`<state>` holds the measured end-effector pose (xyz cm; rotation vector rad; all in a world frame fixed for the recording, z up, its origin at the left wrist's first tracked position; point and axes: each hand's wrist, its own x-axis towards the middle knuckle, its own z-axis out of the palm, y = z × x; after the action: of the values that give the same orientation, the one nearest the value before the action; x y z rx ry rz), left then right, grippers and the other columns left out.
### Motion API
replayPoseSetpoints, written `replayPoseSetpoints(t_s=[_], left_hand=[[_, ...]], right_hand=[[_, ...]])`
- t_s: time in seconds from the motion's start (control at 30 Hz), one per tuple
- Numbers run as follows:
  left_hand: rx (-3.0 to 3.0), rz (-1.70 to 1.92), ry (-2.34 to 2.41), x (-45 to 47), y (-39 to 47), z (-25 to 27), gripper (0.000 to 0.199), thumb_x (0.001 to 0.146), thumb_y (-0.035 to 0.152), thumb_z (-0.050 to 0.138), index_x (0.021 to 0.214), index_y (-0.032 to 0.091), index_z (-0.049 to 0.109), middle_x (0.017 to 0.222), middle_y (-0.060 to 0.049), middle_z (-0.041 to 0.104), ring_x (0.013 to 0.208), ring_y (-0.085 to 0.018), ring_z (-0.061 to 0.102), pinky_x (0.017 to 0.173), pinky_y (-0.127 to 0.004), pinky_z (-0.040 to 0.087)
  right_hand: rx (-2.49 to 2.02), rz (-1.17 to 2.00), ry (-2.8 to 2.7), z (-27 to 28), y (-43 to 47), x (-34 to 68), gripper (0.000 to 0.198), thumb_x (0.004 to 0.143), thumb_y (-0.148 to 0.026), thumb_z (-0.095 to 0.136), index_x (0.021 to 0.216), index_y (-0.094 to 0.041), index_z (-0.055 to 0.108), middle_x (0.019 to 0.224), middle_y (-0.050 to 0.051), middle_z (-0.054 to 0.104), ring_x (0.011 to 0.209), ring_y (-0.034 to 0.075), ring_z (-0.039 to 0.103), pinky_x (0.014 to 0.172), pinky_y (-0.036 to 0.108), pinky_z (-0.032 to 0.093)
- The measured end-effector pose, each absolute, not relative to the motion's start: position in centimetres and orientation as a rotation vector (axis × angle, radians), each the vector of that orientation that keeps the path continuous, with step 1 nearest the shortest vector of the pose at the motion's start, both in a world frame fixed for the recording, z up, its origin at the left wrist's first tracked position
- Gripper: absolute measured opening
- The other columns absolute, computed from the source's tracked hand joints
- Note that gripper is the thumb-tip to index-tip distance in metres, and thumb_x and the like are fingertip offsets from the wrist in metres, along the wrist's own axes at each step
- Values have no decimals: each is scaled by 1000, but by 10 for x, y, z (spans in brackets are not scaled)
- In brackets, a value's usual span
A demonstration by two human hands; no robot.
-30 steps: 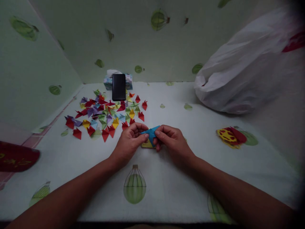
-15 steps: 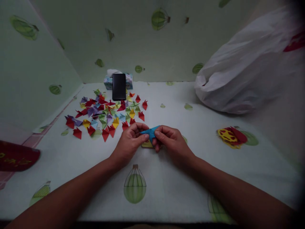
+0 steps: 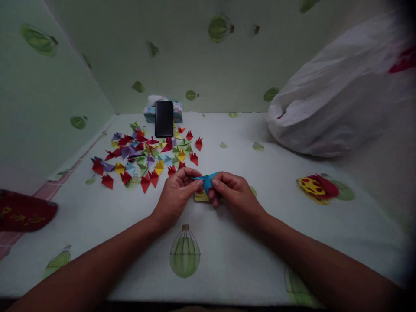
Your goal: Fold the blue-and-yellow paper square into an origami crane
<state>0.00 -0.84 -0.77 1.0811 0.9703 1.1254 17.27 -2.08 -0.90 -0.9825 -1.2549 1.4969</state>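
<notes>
Blue folded paper piece (image 3: 206,180) mid-fold, pinched by left hand (image 3: 177,194) and right hand (image 3: 234,193); pile of finished coloured paper folds (image 3: 146,156) far left, small stack of unfolded sheets (image 3: 202,197) beneath hands

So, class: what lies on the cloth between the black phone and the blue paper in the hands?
In the head view, a scatter of small folded paper pieces in red, yellow, green and purple lies between the black phone and the blue paper.
</notes>
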Motion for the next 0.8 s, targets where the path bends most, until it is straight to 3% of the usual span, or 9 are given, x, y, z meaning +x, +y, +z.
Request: replayPoseSetpoints(t_s=[0.8], left_hand=[[1290, 1158, 1109, 1, -12, 3, 20, 75, 28, 77, 82, 16, 63, 71, 1, 64, 63, -12, 63, 63, -25, 53]], right_hand=[[-1040, 1408, -1397, -8, -21, 175, 31, 92, -44, 60, 75, -18, 56, 67, -1, 61, 54, 10, 56, 56, 26, 44]])
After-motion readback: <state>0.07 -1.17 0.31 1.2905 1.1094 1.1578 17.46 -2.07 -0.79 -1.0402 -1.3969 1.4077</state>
